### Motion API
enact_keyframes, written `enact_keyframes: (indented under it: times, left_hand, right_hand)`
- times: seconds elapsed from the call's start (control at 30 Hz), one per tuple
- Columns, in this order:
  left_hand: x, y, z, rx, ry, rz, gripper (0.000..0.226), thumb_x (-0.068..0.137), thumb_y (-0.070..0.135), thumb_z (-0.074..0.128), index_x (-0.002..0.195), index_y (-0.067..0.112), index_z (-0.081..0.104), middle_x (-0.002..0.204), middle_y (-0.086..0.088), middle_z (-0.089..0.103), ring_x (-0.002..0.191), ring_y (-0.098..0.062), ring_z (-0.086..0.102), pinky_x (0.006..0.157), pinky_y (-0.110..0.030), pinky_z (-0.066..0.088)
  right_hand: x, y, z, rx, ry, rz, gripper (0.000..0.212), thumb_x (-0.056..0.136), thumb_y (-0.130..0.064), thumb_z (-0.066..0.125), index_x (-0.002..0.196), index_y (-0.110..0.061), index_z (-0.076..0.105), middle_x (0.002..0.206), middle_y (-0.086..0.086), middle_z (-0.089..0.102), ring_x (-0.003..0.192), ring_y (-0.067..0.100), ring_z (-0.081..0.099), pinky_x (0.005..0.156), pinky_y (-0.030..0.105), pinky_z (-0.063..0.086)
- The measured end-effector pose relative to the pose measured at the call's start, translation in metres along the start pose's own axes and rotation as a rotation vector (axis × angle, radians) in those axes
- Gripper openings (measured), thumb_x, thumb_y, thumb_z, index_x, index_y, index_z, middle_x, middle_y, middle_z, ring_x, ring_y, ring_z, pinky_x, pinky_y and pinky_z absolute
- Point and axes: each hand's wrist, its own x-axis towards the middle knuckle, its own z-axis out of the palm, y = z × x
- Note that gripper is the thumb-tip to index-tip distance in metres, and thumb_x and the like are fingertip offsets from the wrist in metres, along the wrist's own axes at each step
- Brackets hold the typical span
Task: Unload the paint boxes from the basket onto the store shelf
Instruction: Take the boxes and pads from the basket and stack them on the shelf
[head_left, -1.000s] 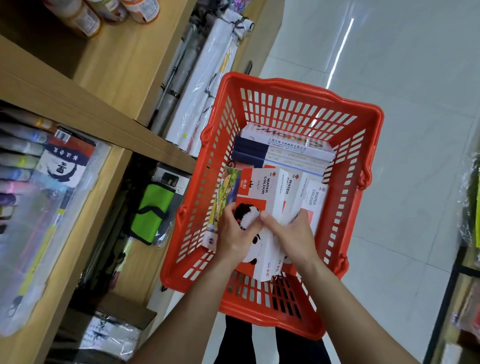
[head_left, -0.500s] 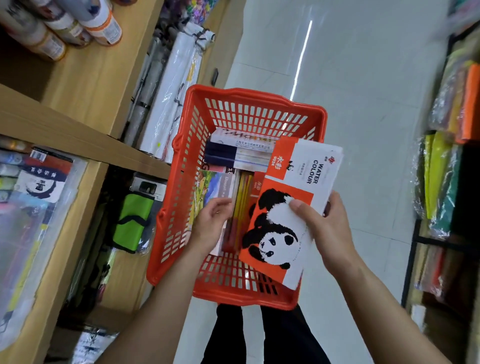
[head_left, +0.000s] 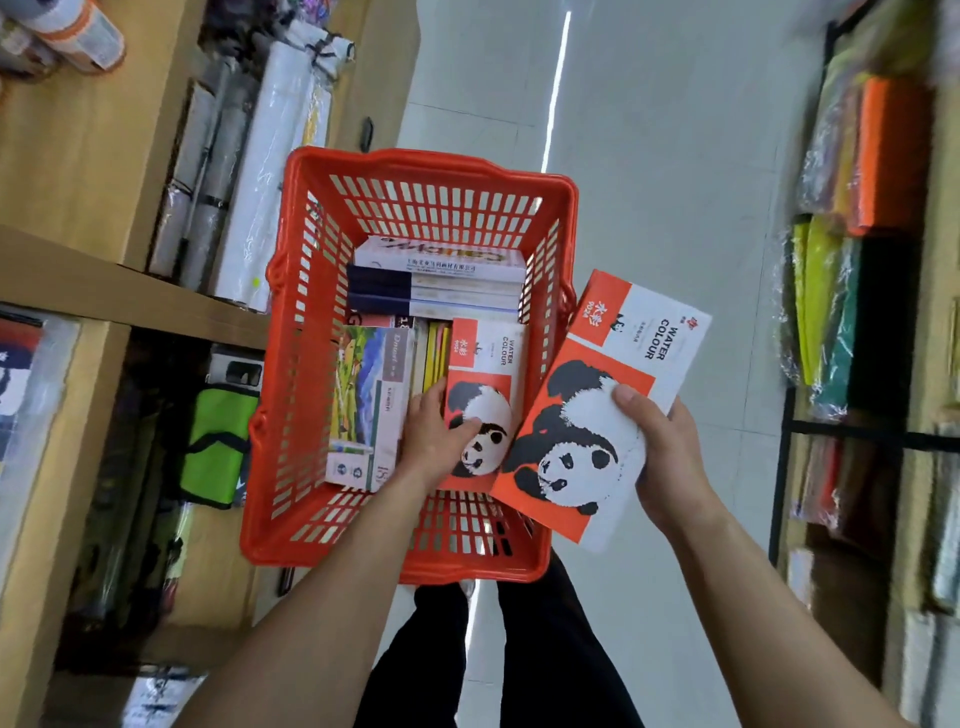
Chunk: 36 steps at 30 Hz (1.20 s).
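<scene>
A red plastic basket (head_left: 311, 364) stands on the floor between the shelves. My right hand (head_left: 660, 457) grips an orange and white panda water colour box (head_left: 587, 415), held over the basket's right rim. My left hand (head_left: 436, 436) is inside the basket, its fingers closed around the left edge of a second panda box (head_left: 488, 358). Beside it lie a landscape-printed paint box (head_left: 369, 395), thin yellow and red boxes on edge (head_left: 434, 353), and a stack of dark blue and white boxes (head_left: 436, 280) at the far end.
A wooden store shelf (head_left: 130, 301) runs along the left with paper rolls (head_left: 270, 171), paint jars (head_left: 78, 31) above and a green case (head_left: 218, 441) below. Another rack (head_left: 857, 312) with coloured wrapped packs stands on the right. My legs (head_left: 519, 649) are behind the basket.
My right hand has carried the first panda box further right, off the basket's middle. That uncovered a second panda box, and my left hand has moved onto it.
</scene>
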Motion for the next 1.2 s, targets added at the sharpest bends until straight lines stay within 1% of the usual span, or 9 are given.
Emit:
enact_keyframes:
  times: [0.1,0.23,0.4,0.53,0.73,0.87,1.0,1.1,1.2]
  left_hand:
    - [-0.001,0.000,-0.005,-0.136,-0.029,0.017,0.064,0.088,0.017,0.073,0.142,0.020,0.039,0.141,-0.007,0.049,0.123,-0.028,0.056,0.099,-0.053,0.052]
    - [-0.001,0.002,-0.011,-0.189,-0.036,-0.002,0.061,0.089,0.018,0.074,0.135,0.027,0.036,0.132,-0.006,0.052,0.118,-0.030,0.060,0.086,-0.038,0.057]
    - [-0.002,0.005,-0.010,-0.036,-0.098,-0.032,0.067,0.090,0.030,0.073,0.145,0.013,0.039,0.146,-0.010,0.052,0.135,-0.027,0.049,0.108,-0.040,0.043]
    - [-0.027,0.008,-0.034,-0.074,-0.068,0.025,0.050,0.092,0.026,0.071,0.135,0.019,0.046,0.113,0.009,0.065,0.108,-0.016,0.064,0.078,-0.022,0.048]
    - [-0.116,0.014,-0.115,-0.265,0.206,0.074,0.038,0.086,0.020,0.077,0.111,0.041,0.057,0.108,0.010,0.074,0.092,0.000,0.071,0.083,-0.029,0.057]
    - [-0.204,0.036,-0.176,-0.394,0.412,0.104,0.041,0.081,0.033,0.077,0.114,0.046,0.058,0.099,0.034,0.071,0.091,0.011,0.068,0.079,-0.026,0.053]
    - [-0.297,0.057,-0.221,-0.546,0.633,0.183,0.032,0.084,0.030,0.073,0.112,0.040,0.064,0.113,0.012,0.075,0.103,-0.006,0.071,0.089,-0.036,0.054]
    - [-0.365,0.061,-0.241,-0.628,0.783,0.249,0.031,0.093,0.020,0.069,0.121,0.032,0.065,0.115,0.014,0.075,0.105,-0.009,0.071,0.086,-0.031,0.057]
    - [-0.424,0.056,-0.255,-0.721,0.948,0.271,0.036,0.083,0.030,0.072,0.118,0.039,0.066,0.114,0.014,0.076,0.102,-0.013,0.073,0.083,-0.032,0.058]
  right_hand:
    - [0.003,0.003,0.000,0.056,-0.009,0.013,0.059,0.082,-0.033,0.074,0.135,-0.011,0.061,0.128,0.018,0.073,0.112,0.042,0.072,0.093,0.057,0.058]
    - [0.005,0.003,-0.001,0.054,-0.015,0.029,0.060,0.081,-0.033,0.075,0.135,-0.011,0.060,0.128,0.018,0.073,0.112,0.042,0.072,0.093,0.057,0.058]
    - [0.002,-0.002,0.004,0.040,0.017,0.044,0.060,0.085,-0.026,0.072,0.139,-0.008,0.054,0.132,0.020,0.069,0.118,0.045,0.068,0.101,0.067,0.051]
    - [-0.008,-0.018,0.016,-0.037,0.044,0.041,0.063,0.079,-0.029,0.076,0.135,-0.012,0.054,0.130,0.015,0.071,0.112,0.039,0.072,0.098,0.068,0.052]
    - [-0.038,-0.071,0.061,-0.129,-0.131,0.002,0.063,0.075,-0.031,0.080,0.131,-0.015,0.055,0.125,0.010,0.074,0.105,0.034,0.076,0.091,0.061,0.059]
    - [-0.072,-0.113,0.120,-0.182,-0.337,-0.039,0.060,0.075,-0.028,0.081,0.129,-0.019,0.058,0.119,0.007,0.078,0.101,0.032,0.078,0.079,0.046,0.063]
    - [-0.113,-0.151,0.184,-0.259,-0.588,-0.063,0.059,0.074,-0.029,0.080,0.129,-0.017,0.063,0.116,0.011,0.079,0.101,0.036,0.077,0.081,0.049,0.063]
    - [-0.148,-0.177,0.232,-0.302,-0.749,-0.054,0.070,0.067,-0.036,0.083,0.131,-0.015,0.062,0.119,0.013,0.077,0.105,0.039,0.075,0.090,0.058,0.060]
    - [-0.185,-0.196,0.277,-0.358,-0.921,-0.095,0.068,0.068,-0.035,0.083,0.130,-0.014,0.065,0.122,0.015,0.076,0.109,0.042,0.073,0.099,0.065,0.053]
